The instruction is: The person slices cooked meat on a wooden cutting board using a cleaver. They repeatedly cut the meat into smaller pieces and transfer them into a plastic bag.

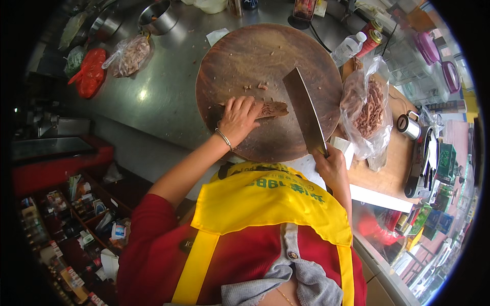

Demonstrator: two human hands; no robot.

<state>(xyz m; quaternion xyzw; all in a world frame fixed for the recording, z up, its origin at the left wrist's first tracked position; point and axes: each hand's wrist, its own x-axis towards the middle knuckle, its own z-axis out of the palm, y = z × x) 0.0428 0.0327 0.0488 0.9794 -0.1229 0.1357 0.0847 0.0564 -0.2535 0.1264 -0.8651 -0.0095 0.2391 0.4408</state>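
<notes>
A round wooden chopping block (264,57) stands on a steel counter before me. On it lies a long piece of cooked meat (273,109), with my left hand (238,118) resting over its left part, fingers spread along it. My right hand (331,164) is closed around the handle of a cleaver (306,111), whose broad blade lies over the block's right side, to the right of the meat and apart from it. Small meat scraps (262,87) are scattered beyond the meat. A clear plastic bag of sliced meat (369,109) lies right of the block.
On the steel counter (172,84) at the left are a red bag (89,72), a clear bag of meat (132,55) and a steel pot (157,18). Beyond the block's right edge stand a plastic bottle (349,48) and red cans (369,42). A steel mug (409,125) is farther right.
</notes>
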